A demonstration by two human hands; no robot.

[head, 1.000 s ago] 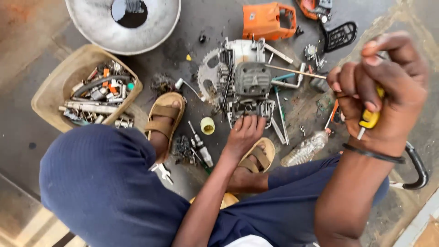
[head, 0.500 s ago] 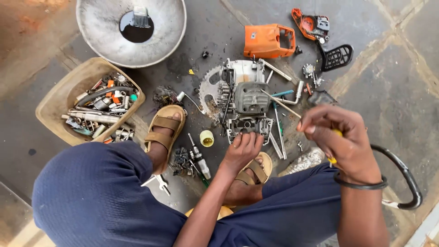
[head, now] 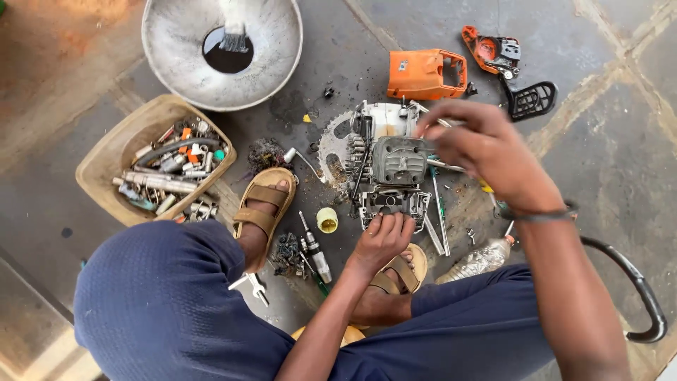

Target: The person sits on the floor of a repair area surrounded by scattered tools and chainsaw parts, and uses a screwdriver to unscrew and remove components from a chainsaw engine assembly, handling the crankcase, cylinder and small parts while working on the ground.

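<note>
We see the right hand [head: 486,152] has swung from right of the engine [head: 391,169] to over its top, fingers curled, contents unclear; left hand [head: 381,240] stays gripping the engine's near edge on the floor.

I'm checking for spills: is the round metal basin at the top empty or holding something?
Not empty: the round metal basin holds a dark liquid pool with a brush in it.

Left hand [head: 381,240] fingers curled low, right hand [head: 486,152] raised, fingers bent

Right hand [head: 486,152] blurred, hides engine [head: 398,161] right side; grip contents unclear.
</note>
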